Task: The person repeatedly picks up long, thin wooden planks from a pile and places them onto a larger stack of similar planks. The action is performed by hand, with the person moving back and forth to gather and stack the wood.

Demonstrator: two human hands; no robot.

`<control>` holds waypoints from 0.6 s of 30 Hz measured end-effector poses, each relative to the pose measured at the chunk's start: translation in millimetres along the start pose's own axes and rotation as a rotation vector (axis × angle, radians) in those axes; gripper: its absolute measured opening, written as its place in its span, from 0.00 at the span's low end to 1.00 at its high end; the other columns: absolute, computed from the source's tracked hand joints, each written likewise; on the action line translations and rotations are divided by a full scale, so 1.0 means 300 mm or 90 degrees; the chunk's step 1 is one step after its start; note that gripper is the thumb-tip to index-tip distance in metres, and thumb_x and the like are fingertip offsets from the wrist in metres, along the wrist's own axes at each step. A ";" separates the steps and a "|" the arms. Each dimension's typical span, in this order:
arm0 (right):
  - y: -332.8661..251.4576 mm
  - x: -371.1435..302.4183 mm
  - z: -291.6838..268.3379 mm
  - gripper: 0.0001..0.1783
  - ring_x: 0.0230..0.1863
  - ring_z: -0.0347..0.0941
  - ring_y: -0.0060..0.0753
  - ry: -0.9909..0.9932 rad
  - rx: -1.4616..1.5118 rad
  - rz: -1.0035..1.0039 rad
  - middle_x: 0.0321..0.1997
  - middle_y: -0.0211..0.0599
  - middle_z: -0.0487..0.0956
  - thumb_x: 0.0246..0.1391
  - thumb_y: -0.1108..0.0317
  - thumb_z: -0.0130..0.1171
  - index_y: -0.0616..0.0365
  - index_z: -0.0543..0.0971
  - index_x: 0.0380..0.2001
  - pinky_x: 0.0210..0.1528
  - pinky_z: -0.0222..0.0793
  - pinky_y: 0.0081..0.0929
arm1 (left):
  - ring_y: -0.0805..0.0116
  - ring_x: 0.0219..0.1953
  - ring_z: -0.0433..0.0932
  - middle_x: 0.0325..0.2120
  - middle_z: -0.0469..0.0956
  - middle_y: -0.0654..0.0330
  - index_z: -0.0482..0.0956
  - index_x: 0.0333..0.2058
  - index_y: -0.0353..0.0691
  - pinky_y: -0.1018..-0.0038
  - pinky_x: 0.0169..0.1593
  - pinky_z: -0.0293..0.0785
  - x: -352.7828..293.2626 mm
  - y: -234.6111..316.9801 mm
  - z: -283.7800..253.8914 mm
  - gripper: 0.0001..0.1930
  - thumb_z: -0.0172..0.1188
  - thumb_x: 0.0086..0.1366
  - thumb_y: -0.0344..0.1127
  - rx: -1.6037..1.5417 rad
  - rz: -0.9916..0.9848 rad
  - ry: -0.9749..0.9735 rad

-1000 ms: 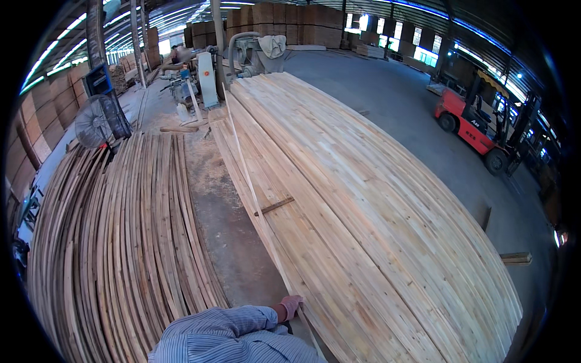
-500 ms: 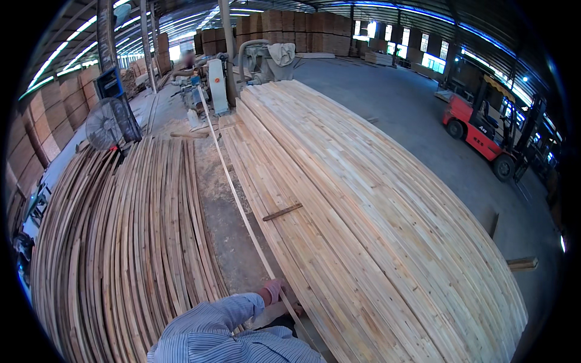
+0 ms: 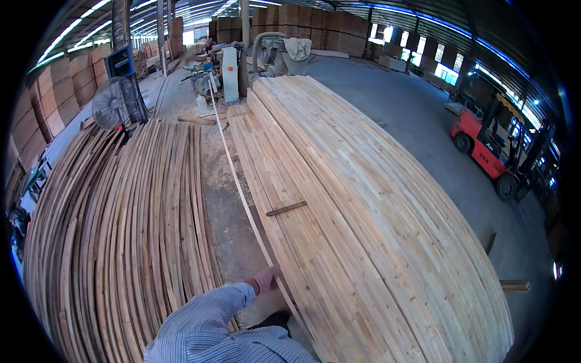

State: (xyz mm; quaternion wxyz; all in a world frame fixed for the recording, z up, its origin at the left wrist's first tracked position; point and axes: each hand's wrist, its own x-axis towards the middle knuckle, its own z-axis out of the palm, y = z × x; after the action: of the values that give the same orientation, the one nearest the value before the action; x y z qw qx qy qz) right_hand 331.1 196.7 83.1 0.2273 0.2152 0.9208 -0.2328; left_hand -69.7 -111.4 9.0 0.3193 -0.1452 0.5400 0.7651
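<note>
Wooden strip (image 3: 243, 198) in left hand (image 3: 266, 279), extending both ways

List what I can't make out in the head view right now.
- Right hand: not visible; the striped sleeve and the lower edge may hide it.
- Left hand: small and blurred, so its exact finger placement on the thin wooden strip is unclear.
- Strip's near end: lost at the lower edge.
- Strip's far end: too small to tell whether it touches the machinery.
- Left board pile: near ends cut off by the picture's edge.
</note>
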 end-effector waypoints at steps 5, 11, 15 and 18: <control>-0.330 0.083 -0.163 0.22 0.51 0.76 0.59 -0.065 0.097 0.008 0.49 0.61 0.79 0.59 0.55 0.56 0.50 0.76 0.54 0.50 0.73 0.50 | 0.48 0.56 0.73 0.49 0.76 0.48 0.72 0.51 0.37 0.53 0.65 0.66 -0.306 -0.228 0.278 0.18 0.54 0.70 0.43 -0.253 -0.341 -0.277; -0.290 0.298 0.096 0.22 0.46 0.77 0.62 0.192 0.061 -0.222 0.45 0.59 0.80 0.62 0.56 0.53 0.52 0.74 0.56 0.48 0.72 0.53 | 0.38 0.59 0.70 0.55 0.75 0.44 0.70 0.52 0.34 0.45 0.68 0.60 -0.292 -0.266 0.313 0.19 0.53 0.69 0.41 -0.292 -0.307 -0.188; -0.012 0.293 0.266 0.25 0.43 0.78 0.59 0.203 0.147 -0.195 0.45 0.55 0.81 0.62 0.55 0.53 0.55 0.73 0.58 0.41 0.73 0.51 | 0.43 0.48 0.77 0.43 0.79 0.49 0.73 0.46 0.38 0.46 0.58 0.72 -0.183 -0.270 0.216 0.15 0.54 0.68 0.43 -0.356 -0.261 -0.072; 0.113 0.158 0.242 0.26 0.41 0.79 0.57 0.108 0.138 -0.039 0.44 0.54 0.81 0.62 0.53 0.54 0.56 0.73 0.58 0.39 0.73 0.50 | 0.48 0.42 0.78 0.36 0.78 0.53 0.74 0.42 0.39 0.47 0.52 0.74 -0.223 -0.155 0.233 0.14 0.54 0.69 0.45 -0.370 -0.228 -0.062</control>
State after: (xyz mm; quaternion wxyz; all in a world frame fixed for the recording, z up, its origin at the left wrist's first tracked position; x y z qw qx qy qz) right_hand 333.1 199.3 -10.0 0.1166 0.2293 0.9124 -0.3185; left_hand 19.4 -59.5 39.0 0.4191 -0.2861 0.2495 0.8248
